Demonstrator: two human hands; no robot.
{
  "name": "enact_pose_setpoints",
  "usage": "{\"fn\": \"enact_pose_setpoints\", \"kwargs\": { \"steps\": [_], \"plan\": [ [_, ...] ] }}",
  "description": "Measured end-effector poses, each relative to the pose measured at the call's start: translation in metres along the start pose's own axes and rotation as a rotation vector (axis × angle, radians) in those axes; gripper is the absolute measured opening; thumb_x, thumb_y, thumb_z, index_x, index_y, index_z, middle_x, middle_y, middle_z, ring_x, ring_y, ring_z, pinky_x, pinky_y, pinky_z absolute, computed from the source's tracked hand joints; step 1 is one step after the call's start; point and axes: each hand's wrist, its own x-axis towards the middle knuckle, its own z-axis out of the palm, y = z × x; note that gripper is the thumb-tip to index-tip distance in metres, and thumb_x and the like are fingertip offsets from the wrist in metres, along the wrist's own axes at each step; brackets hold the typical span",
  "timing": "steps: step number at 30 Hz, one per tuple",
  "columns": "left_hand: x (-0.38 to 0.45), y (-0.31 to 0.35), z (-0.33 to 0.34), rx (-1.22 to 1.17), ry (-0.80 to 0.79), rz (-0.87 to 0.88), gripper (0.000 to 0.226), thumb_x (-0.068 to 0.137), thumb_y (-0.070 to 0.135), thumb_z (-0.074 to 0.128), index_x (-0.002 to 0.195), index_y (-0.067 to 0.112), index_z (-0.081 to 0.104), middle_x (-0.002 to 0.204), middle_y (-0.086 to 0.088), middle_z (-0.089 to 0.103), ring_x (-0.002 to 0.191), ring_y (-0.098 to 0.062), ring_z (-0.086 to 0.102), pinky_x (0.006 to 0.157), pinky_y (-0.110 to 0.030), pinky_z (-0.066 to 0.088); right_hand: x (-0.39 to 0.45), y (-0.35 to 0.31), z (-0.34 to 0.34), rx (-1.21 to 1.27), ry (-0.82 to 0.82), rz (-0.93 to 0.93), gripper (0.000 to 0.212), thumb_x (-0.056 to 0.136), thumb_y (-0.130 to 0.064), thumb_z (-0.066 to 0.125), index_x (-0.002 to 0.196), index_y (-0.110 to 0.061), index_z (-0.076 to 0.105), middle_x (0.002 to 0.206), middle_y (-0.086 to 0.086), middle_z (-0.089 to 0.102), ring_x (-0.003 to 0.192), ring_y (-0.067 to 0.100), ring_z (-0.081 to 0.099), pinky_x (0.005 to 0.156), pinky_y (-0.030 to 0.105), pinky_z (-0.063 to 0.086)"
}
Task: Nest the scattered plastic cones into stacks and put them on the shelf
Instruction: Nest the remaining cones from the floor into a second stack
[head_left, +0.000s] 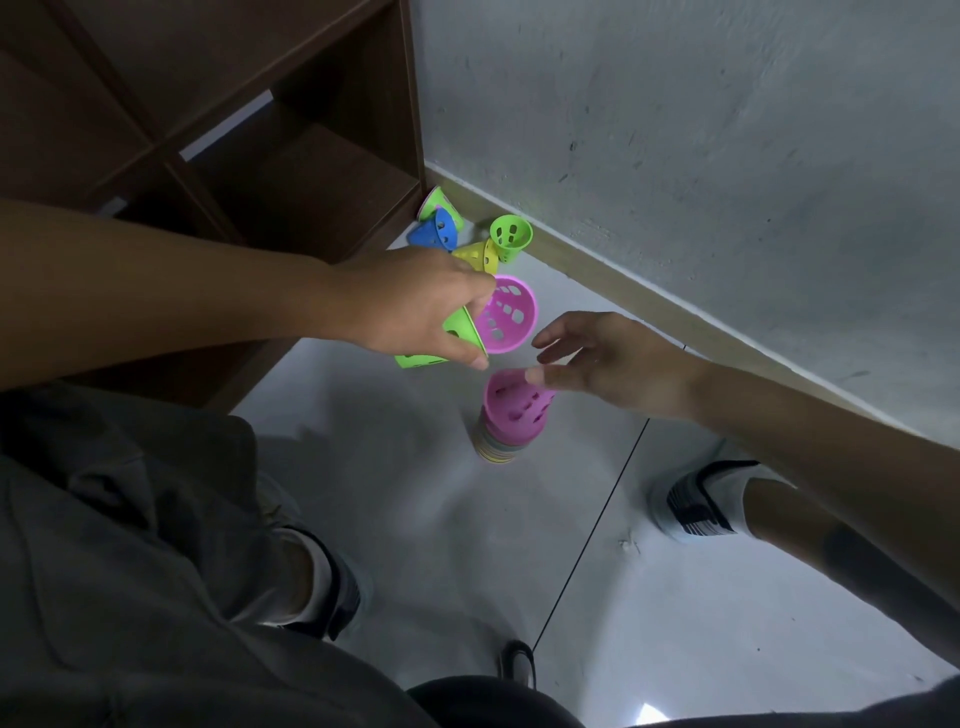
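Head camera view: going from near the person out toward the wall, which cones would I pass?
Stack of nested cones with a pink one on top → pink cone held in the left hand → yellow cone → green cone by the baseboard.

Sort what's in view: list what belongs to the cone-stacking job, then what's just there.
Job:
pink cone nested with green cone in the left hand
stack on the floor beside the right hand
loose cones by the wall
shelf

Just there:
shoe
baseboard
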Motion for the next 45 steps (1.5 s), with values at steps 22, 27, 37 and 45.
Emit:
{"fn": "enact_pose_setpoints", "kwargs": {
  "steps": [22, 27, 37, 45],
  "plan": [
    [0.000, 0.020, -0.010, 0.042, 0.183, 0.376, 0.047, 0.084, 0.052, 0.073, 0.104, 0.017, 0.048, 0.099, 0.007, 0.050, 0.086, -0.015, 0.046, 0.076, -0.032, 0.041, -0.001, -0.011, -0.013, 0.872, -0.085, 0.081, 0.026, 0.094, -0.034, 0.058, 0.115, -0.020, 0.066, 0.119, 0.006, 0.064, 0.108, 0.020, 0.061, 0.079, 0.030, 0.056],
    [-0.004, 0.013, -0.009, -0.082, 0.185, 0.228, 0.053, 0.079, 0.047, 0.079, 0.104, 0.018, 0.041, 0.094, 0.013, 0.040, 0.077, -0.008, 0.036, 0.067, -0.024, 0.025, 0.002, -0.001, -0.009, 0.626, 0.032, 0.019, 0.041, 0.089, -0.028, 0.070, 0.126, -0.013, 0.062, 0.124, 0.009, 0.068, 0.116, 0.023, 0.064, 0.093, 0.038, 0.056],
    [-0.006, 0.007, 0.000, -0.187, 0.175, -0.085, 0.048, 0.080, 0.064, 0.058, 0.083, 0.016, 0.056, 0.070, 0.000, 0.054, 0.066, -0.017, 0.052, 0.056, -0.034, 0.037, 0.003, 0.021, 0.035, 0.097, 0.109, -0.171, 0.044, 0.080, -0.022, 0.083, 0.117, -0.024, 0.060, 0.109, -0.009, 0.068, 0.104, 0.009, 0.064, 0.093, 0.037, 0.055],
    [0.004, 0.016, -0.003, -0.765, 0.133, -0.354, 0.032, 0.098, 0.040, 0.061, 0.080, 0.014, 0.070, 0.071, -0.015, 0.065, 0.059, -0.016, 0.063, 0.061, -0.035, 0.057, -0.003, 0.019, 0.039, 0.043, 0.222, -0.291, 0.062, 0.078, -0.033, 0.084, 0.130, -0.026, 0.052, 0.127, -0.011, 0.062, 0.117, 0.002, 0.056, 0.098, 0.031, 0.050]
  ]
}}
